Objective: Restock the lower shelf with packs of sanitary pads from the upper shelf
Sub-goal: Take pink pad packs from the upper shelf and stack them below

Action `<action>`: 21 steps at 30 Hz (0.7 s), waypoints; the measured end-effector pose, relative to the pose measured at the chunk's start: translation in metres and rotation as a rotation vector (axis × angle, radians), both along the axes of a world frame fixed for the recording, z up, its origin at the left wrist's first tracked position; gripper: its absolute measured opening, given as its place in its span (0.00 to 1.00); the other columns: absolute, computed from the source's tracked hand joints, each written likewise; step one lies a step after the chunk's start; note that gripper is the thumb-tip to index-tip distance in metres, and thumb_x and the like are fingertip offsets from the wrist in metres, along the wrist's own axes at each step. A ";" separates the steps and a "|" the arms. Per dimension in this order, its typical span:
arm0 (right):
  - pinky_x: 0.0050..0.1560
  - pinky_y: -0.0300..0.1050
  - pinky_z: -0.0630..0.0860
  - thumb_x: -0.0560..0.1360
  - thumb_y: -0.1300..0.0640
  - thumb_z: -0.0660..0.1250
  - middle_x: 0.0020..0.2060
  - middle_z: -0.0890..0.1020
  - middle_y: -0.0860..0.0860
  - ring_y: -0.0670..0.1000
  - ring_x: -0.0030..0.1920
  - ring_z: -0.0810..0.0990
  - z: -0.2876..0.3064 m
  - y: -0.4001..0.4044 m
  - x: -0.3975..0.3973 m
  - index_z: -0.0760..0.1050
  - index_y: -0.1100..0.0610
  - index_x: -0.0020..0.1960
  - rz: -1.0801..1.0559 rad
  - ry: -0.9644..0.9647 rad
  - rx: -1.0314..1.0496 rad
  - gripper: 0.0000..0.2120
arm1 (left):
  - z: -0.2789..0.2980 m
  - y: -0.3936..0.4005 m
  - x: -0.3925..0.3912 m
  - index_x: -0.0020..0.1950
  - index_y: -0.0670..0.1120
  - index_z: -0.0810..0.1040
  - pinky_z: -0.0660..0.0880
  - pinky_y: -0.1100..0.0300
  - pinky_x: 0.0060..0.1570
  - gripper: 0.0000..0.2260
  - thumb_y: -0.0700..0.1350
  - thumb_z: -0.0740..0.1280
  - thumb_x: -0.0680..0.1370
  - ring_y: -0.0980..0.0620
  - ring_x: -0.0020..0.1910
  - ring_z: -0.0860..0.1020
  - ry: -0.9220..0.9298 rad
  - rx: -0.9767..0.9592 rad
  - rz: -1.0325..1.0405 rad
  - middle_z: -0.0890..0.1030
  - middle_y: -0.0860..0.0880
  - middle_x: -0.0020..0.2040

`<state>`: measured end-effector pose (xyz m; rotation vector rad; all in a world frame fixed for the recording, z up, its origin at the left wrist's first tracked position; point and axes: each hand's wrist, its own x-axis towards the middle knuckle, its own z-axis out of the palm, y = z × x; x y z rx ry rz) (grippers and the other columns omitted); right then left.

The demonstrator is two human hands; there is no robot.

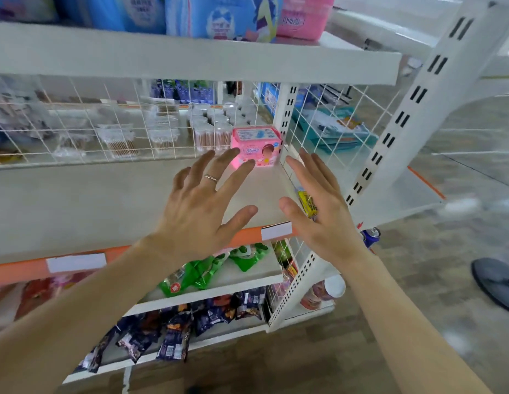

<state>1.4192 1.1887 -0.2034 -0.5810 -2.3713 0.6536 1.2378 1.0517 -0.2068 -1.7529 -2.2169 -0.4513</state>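
A shop: white gondola shelving with price-label strips, stocked with packaged goods.

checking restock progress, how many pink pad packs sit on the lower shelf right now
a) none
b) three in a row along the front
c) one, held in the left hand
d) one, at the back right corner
d: a single pink pack of sanitary pads stands at the back right corner of the lower shelf, by the wire grid; the left hand and right hand are both open and hold nothing.
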 end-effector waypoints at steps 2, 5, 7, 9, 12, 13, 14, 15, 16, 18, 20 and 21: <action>0.79 0.49 0.52 0.78 0.40 0.59 0.80 0.57 0.43 0.43 0.80 0.49 0.006 0.004 0.011 0.57 0.41 0.78 0.026 0.007 0.015 0.29 | 0.007 -0.002 0.014 0.80 0.52 0.60 0.67 0.36 0.65 0.31 0.66 0.49 0.80 0.37 0.76 0.63 -0.005 0.001 0.026 0.62 0.47 0.79; 0.80 0.55 0.54 0.79 0.41 0.60 0.80 0.57 0.45 0.45 0.80 0.50 0.012 0.007 0.032 0.58 0.49 0.80 0.070 0.021 0.052 0.32 | 0.015 -0.010 0.042 0.80 0.53 0.59 0.67 0.38 0.67 0.30 0.65 0.50 0.81 0.39 0.76 0.62 -0.014 0.021 0.055 0.61 0.47 0.79; 0.80 0.55 0.54 0.78 0.41 0.60 0.80 0.57 0.45 0.45 0.80 0.50 0.015 0.005 0.045 0.58 0.51 0.80 0.102 0.032 0.060 0.33 | 0.019 -0.016 0.060 0.80 0.53 0.59 0.66 0.37 0.68 0.30 0.65 0.50 0.81 0.40 0.77 0.62 -0.010 0.022 0.077 0.61 0.48 0.80; 0.79 0.56 0.55 0.78 0.41 0.61 0.80 0.58 0.45 0.45 0.80 0.50 0.019 0.002 0.057 0.59 0.50 0.80 0.133 0.067 0.069 0.33 | 0.025 -0.025 0.077 0.80 0.53 0.59 0.66 0.36 0.68 0.30 0.66 0.49 0.81 0.40 0.76 0.62 0.001 0.016 0.103 0.61 0.48 0.79; 0.78 0.59 0.58 0.78 0.40 0.61 0.79 0.59 0.44 0.46 0.80 0.51 0.026 -0.005 0.070 0.60 0.48 0.79 0.180 0.110 0.067 0.32 | 0.035 -0.040 0.098 0.79 0.52 0.60 0.68 0.37 0.67 0.30 0.66 0.51 0.81 0.41 0.77 0.62 -0.002 0.056 0.115 0.62 0.48 0.79; 0.78 0.60 0.58 0.78 0.39 0.61 0.79 0.59 0.44 0.46 0.80 0.51 0.029 -0.007 0.073 0.60 0.47 0.79 0.201 0.123 0.067 0.32 | 0.039 -0.046 0.105 0.79 0.52 0.61 0.69 0.38 0.66 0.30 0.65 0.52 0.81 0.42 0.77 0.62 -0.010 0.083 0.117 0.61 0.49 0.79; 0.77 0.61 0.58 0.78 0.38 0.60 0.79 0.59 0.43 0.46 0.80 0.52 0.032 -0.009 0.075 0.60 0.46 0.79 0.224 0.138 0.076 0.32 | 0.043 -0.053 0.111 0.79 0.52 0.62 0.70 0.40 0.65 0.30 0.65 0.54 0.81 0.43 0.77 0.63 -0.020 0.113 0.122 0.61 0.49 0.79; 0.77 0.62 0.58 0.78 0.37 0.60 0.79 0.59 0.42 0.46 0.80 0.52 0.035 -0.011 0.077 0.59 0.45 0.78 0.246 0.156 0.091 0.31 | 0.047 -0.061 0.116 0.79 0.51 0.62 0.72 0.41 0.64 0.30 0.65 0.55 0.80 0.43 0.76 0.63 -0.029 0.145 0.130 0.60 0.49 0.80; 0.77 0.63 0.59 0.79 0.37 0.60 0.79 0.60 0.42 0.46 0.80 0.53 0.038 -0.013 0.078 0.59 0.45 0.78 0.266 0.176 0.111 0.31 | 0.051 -0.068 0.120 0.78 0.51 0.63 0.73 0.41 0.63 0.30 0.64 0.56 0.80 0.44 0.76 0.64 -0.033 0.172 0.142 0.60 0.49 0.80; 0.76 0.63 0.59 0.79 0.37 0.60 0.78 0.61 0.42 0.47 0.80 0.55 0.043 -0.017 0.082 0.60 0.45 0.78 0.295 0.214 0.134 0.30 | 0.059 -0.082 0.126 0.78 0.50 0.63 0.74 0.41 0.61 0.30 0.64 0.56 0.80 0.44 0.76 0.65 -0.027 0.206 0.181 0.60 0.48 0.80; 0.76 0.62 0.60 0.79 0.38 0.61 0.78 0.62 0.42 0.47 0.79 0.56 0.049 -0.022 0.084 0.61 0.47 0.78 0.315 0.246 0.131 0.31 | 0.068 -0.093 0.131 0.78 0.50 0.63 0.75 0.40 0.62 0.30 0.64 0.56 0.80 0.44 0.76 0.65 -0.013 0.224 0.218 0.60 0.49 0.80; 0.77 0.61 0.59 0.79 0.38 0.61 0.78 0.62 0.43 0.47 0.79 0.56 0.052 -0.025 0.084 0.62 0.48 0.78 0.326 0.261 0.131 0.31 | 0.073 -0.098 0.134 0.78 0.51 0.62 0.74 0.40 0.63 0.30 0.64 0.56 0.80 0.44 0.76 0.64 -0.010 0.234 0.234 0.59 0.49 0.80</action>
